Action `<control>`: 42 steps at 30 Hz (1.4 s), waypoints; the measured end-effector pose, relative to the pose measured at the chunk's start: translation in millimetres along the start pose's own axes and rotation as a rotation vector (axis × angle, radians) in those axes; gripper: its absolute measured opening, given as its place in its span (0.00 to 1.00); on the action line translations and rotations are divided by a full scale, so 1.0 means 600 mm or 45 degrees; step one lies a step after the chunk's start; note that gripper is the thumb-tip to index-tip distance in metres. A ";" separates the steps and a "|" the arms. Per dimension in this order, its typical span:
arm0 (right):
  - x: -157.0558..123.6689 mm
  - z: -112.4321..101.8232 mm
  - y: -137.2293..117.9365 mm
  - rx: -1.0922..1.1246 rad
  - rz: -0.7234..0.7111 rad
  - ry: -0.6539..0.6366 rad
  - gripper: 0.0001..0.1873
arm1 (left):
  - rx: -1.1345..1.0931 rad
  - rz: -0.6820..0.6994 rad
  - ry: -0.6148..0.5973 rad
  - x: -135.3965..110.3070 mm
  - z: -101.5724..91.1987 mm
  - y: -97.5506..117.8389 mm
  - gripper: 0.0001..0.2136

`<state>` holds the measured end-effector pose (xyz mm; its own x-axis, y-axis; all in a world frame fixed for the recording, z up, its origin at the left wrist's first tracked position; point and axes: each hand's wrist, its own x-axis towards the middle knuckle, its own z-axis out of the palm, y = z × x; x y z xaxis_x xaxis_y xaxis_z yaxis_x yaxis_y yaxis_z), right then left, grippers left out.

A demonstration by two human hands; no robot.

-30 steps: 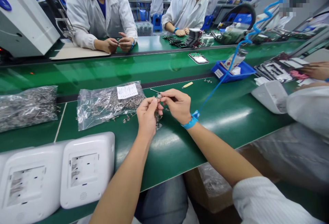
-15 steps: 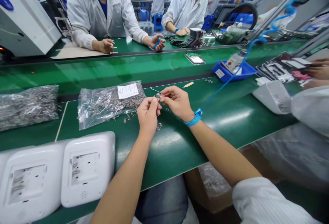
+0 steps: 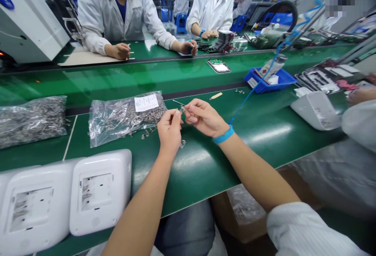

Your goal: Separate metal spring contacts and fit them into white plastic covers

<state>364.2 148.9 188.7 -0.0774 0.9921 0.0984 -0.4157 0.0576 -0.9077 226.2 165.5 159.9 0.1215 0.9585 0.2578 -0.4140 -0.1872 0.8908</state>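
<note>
Over the green bench, my left hand is closed, thumb against forefinger, on small metal spring contacts. My right hand pinches at the same tangled cluster from the other side; its fingertips partly hide the pieces. A blue wrist strap with a coiled cord is around my right wrist. Loose contacts lie just left of my left hand, beside a clear plastic bag full of such parts with a white label. At lower left are white plastic housings with open battery compartments.
A second filled bag lies far left. Beyond the bench runs a green conveyor carrying a framed circuit board. To the right are a flat-handled tool, a blue bin and a white scoop-shaped container. Co-workers sit opposite and at right.
My right hand's fingers have shifted slightly at the cluster, while my left hand stays nearly in place. The board on the conveyor has moved a little left. A co-worker's hand opposite has moved right.
</note>
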 end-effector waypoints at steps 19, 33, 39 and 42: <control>0.005 -0.020 -0.013 -0.269 0.057 -0.014 0.14 | 0.307 -0.111 -0.236 0.010 -0.013 0.020 0.10; -0.001 -0.015 -0.031 -1.049 -0.316 -0.054 0.11 | 0.657 0.199 -0.101 -0.004 -0.007 0.012 0.08; 0.007 -0.023 -0.030 -0.818 -0.353 0.181 0.11 | 0.687 0.197 -0.153 -0.005 -0.007 0.010 0.07; 0.008 -0.021 -0.028 -0.628 -0.294 0.192 0.15 | 0.753 0.215 -0.219 -0.004 -0.008 0.008 0.07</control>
<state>382.1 154.0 199.1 0.1106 0.9505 0.2903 0.0689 0.2841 -0.9563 219.7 163.1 162.0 0.2616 0.8663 0.4255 0.1217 -0.4670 0.8759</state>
